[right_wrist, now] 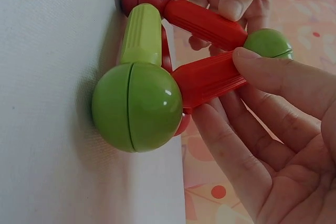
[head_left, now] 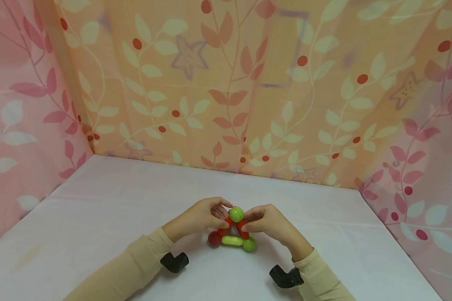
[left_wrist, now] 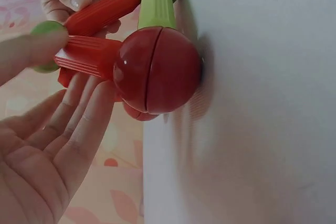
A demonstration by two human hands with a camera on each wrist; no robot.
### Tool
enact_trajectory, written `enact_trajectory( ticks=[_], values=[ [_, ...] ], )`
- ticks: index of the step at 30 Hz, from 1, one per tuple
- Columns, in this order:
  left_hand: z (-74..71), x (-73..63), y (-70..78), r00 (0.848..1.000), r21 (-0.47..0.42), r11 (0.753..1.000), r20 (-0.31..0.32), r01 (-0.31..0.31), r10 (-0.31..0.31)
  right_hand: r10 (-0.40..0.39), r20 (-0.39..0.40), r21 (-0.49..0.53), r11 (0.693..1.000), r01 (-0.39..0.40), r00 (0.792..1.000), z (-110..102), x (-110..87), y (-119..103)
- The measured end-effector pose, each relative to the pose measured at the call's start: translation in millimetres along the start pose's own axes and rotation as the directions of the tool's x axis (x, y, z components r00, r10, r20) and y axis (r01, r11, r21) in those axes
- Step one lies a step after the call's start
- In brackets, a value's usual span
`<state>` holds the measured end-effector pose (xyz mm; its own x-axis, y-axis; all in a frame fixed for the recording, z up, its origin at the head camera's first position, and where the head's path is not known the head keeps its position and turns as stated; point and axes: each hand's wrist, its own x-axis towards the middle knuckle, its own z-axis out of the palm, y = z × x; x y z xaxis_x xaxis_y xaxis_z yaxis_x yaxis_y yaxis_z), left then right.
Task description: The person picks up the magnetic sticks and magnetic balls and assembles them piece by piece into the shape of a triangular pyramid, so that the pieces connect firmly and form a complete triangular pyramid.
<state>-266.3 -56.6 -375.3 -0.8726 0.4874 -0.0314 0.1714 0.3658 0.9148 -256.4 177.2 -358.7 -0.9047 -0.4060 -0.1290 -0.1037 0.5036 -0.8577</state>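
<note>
A toy frame of balls and ribbed rods stands on the white cloth. A green ball [head_left: 236, 214] tops it; a dark red ball [left_wrist: 157, 70] and another green ball [right_wrist: 137, 107] form its front corners, joined by a yellow-green rod [head_left: 232, 241]. My left hand [head_left: 205, 217] holds the left slanting red rod [left_wrist: 89, 56] between thumb and fingers. On the other side, my right hand [head_left: 271, 223] pinches the right slanting red rod [right_wrist: 210, 80]. Behind, a further red ball [left_wrist: 140, 113] is mostly hidden.
White cloth [head_left: 135, 196] covers the table around the toy. Patterned fabric walls [head_left: 226, 83] rise at the back and on both sides. A black curved piece [head_left: 174, 262] is at my left wrist, and a second black piece [head_left: 285, 276] at my right.
</note>
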Motion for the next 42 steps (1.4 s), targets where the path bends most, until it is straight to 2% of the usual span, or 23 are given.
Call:
enact_trajectory(
  ticks=[7,24,36,42],
  values=[
    [1.7,1.2,-2.4,0.999,0.037,0.999,0.028,0.017,-0.018,0.006,-0.006,0.007,1.0,-0.006,1.0,0.6,-1.3,-2.4],
    [3.5,2.6,-5.7,1.0,0.065,0.998,0.017,-0.008,0.007,-0.008,0.028,0.053,0.999,0.007,1.0,-1.6,-1.4,-0.4],
    [-2.3,2.4,-8.1,1.0,0.1,0.995,-0.022,-0.014,0.017,-0.008,-0.032,0.043,0.999,0.009,0.999,3.8,3.5,6.0],
    [-5.3,4.7,-10.7,1.0,0.102,0.995,-0.022,-0.011,0.014,-0.002,-0.033,0.021,1.0,0.002,0.999,5.7,2.6,4.9]
  ],
)
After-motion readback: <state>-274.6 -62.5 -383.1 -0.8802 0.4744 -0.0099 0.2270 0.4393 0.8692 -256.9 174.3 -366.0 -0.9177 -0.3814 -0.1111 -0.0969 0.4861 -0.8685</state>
